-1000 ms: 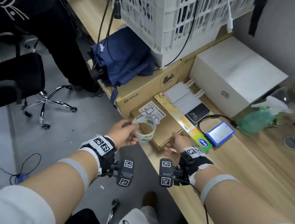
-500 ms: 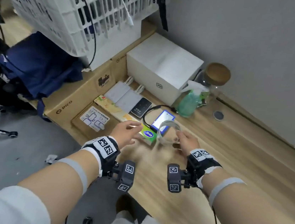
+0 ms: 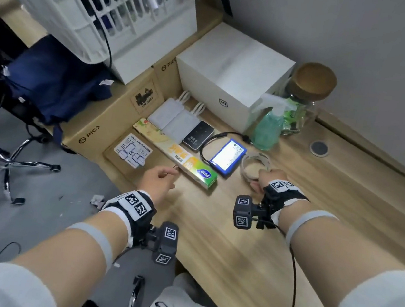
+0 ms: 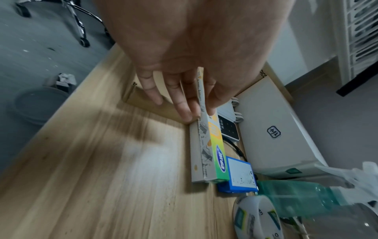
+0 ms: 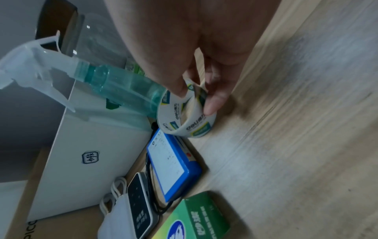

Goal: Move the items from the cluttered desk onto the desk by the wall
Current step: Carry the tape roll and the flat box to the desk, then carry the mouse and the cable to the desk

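A roll of clear tape with a printed white core (image 3: 256, 165) (image 5: 184, 119) sits low over the wooden desk (image 3: 289, 227), just right of a blue battery pack (image 3: 228, 156). My right hand (image 3: 267, 179) pinches the roll's near rim between thumb and fingers (image 5: 214, 103). Whether the roll touches the wood I cannot tell. My left hand (image 3: 160, 176) hovers empty with straight fingers (image 4: 178, 103) over the near end of a long green and yellow box (image 3: 187, 161) and a flat cardboard box (image 3: 130, 152).
Behind the roll stand a green spray bottle (image 3: 268, 128), a cork-lidded glass jar (image 3: 305, 97) and a white box (image 3: 231, 72). A black device (image 3: 198, 135), white chargers (image 3: 175, 119), a PICO carton (image 3: 114, 114) and a white crate (image 3: 100, 0) lie left. A chair base (image 3: 16, 161) stands on the floor.
The tape roll passed from my left hand to my right, then moved right and down beside the blue pack. My left hand is now empty near the long box.
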Tool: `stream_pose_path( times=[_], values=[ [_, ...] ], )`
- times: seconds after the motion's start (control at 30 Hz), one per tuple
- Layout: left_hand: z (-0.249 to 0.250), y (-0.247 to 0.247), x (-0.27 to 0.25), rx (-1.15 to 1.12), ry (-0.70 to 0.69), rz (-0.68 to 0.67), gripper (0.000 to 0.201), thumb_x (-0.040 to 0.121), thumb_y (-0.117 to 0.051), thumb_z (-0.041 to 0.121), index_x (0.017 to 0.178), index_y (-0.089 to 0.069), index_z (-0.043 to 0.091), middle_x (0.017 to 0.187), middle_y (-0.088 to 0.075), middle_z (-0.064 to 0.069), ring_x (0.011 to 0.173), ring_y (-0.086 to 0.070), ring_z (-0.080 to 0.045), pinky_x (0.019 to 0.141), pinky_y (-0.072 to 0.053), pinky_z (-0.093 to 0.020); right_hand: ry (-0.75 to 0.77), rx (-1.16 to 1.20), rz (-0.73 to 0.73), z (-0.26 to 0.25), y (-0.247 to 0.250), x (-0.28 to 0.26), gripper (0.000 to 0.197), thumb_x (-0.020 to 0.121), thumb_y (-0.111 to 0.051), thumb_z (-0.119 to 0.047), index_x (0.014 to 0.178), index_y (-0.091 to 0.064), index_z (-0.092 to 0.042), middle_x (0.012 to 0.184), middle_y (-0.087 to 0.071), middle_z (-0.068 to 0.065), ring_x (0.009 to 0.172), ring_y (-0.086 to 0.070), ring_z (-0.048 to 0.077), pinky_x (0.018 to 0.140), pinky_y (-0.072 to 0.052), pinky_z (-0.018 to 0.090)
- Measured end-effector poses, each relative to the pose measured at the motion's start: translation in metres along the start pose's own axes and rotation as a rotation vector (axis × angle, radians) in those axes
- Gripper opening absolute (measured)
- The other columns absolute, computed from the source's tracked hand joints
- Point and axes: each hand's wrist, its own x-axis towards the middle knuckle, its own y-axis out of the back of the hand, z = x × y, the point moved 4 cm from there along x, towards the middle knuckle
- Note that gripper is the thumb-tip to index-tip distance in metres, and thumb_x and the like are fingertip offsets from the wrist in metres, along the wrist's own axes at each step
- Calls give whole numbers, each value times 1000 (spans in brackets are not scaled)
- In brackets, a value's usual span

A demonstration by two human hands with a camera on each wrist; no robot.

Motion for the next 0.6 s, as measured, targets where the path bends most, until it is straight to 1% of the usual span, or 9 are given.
stream_pose_path(
  times=[0.1, 0.17, 0.23, 0.27, 0.3, 0.37, 0.43, 0.5, 0.6],
  values=[
    [4, -7, -8, -36, 24, -4, 17, 95, -56, 9, 103, -71, 14, 117, -67, -7, 83, -70, -18, 72, -48, -26, 19, 121, -54, 3, 1, 14, 63, 61, -55, -26, 120, -57, -5, 91, -73, 20, 79, -73, 38, 74, -62, 49],
    [11, -14, -14, -47, 19, -13, 18, 95, -54, 7, 103, -70, 11, 116, -67, -6, 83, -70, -18, 67, -48, -22, 22, 169, -89, -8, 15, -24, 57, 74, -60, -23, 126, -52, -1, 101, -71, 22, 82, -74, 33, 72, -63, 44],
    [21, -23, -21, -68, 30, -54, 20, 96, -52, 7, 105, -70, 11, 111, -68, -5, 82, -70, -16, 65, -47, -22, 11, 222, -116, -22, 32, -75, 37, 91, -58, -15, 123, -51, 3, 106, -70, 24, 77, -71, 27, 61, -59, 33],
    [26, -29, -26, -82, 42, -85, 21, 96, -51, 7, 106, -69, 11, 106, -68, -5, 83, -69, -16, 69, -48, -24, -3, 234, -122, -22, 40, -89, 28, 96, -55, -14, 119, -51, 2, 101, -70, 20, 73, -67, 26, 58, -56, 32],
    [32, -36, -31, -91, 61, -121, 21, 96, -51, 7, 106, -68, 12, 100, -69, -5, 84, -69, -17, 73, -48, -28, -15, 243, -124, -18, 47, -95, 22, 98, -55, -14, 115, -52, 0, 93, -68, 15, 74, -64, 25, 61, -57, 32],
    [44, -53, -41, -106, 78, -202, 21, 94, -50, 6, 103, -68, 14, 95, -69, -6, 85, -68, -21, 75, -48, -31, -30, 276, -123, -7, 68, -109, 20, 100, -54, -12, 116, -52, -1, 88, -59, 12, 83, -63, 24, 64, -60, 31],
    [56, -76, -48, -106, 58, -287, 20, 93, -51, 5, 99, -67, 14, 94, -67, -9, 80, -67, -22, 69, -47, -29, -34, 301, -92, 6, 94, -121, 28, 100, -52, -10, 126, -52, 1, 103, -58, 15, 90, -63, 24, 51, -57, 23],
    [67, -102, -58, -97, 19, -375, 19, 93, -49, 3, 95, -65, 14, 87, -64, -8, 69, -65, -19, 60, -42, -26, -35, 332, -31, 25, 122, -135, 33, 101, -51, -10, 131, -52, 2, 117, -56, 17, 98, -62, 25, 57, -58, 23],
    [85, -143, -84, -100, -44, -495, 23, 94, -47, 2, 87, -62, 17, 77, -60, -3, 63, -61, -16, 54, -35, -24, -37, 381, 70, 59, 167, -162, 32, 101, -50, -11, 129, -53, 2, 119, -58, 17, 101, -63, 25, 77, -57, 31]
  ],
)
